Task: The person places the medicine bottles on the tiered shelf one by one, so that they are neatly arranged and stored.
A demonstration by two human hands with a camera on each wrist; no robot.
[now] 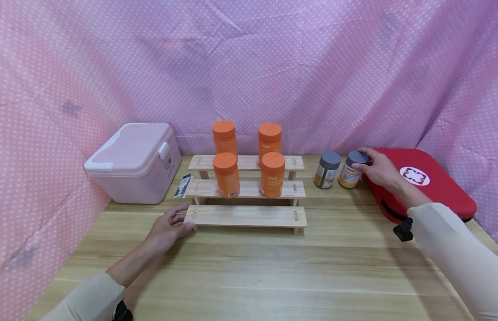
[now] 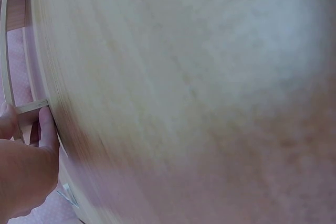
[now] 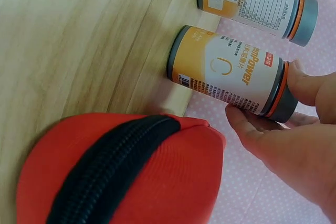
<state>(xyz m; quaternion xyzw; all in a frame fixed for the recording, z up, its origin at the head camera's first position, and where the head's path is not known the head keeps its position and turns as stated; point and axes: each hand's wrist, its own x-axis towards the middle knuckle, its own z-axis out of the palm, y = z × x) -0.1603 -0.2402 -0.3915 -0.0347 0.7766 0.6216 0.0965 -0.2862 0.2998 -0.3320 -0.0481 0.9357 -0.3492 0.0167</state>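
Note:
My right hand (image 1: 379, 169) grips a supplement bottle (image 1: 349, 173) by its grey lid; in the right wrist view the thumb and fingers (image 3: 244, 129) lie around the cap, and the bottle appears upright on the table. Just left of it stands a second grey-lidded bottle (image 1: 327, 170), which nothing touches. My left hand (image 1: 165, 229) holds the left end of the lowest step of a three-tier wooden display rack (image 1: 244, 216). In the left wrist view, fingers pinch the rack near its end support (image 2: 32, 106). Two orange jars (image 1: 226, 176) stand on the middle step, and two more (image 1: 224, 138) on the top step.
A red first-aid case (image 1: 429, 183) lies right of the bottles, under my right forearm. On the left sits a pink lidded box (image 1: 132, 165), with a small printed packet (image 1: 183, 186) between it and the rack. Pink dotted cloth (image 1: 249, 67) hangs behind the wooden table (image 1: 249, 276).

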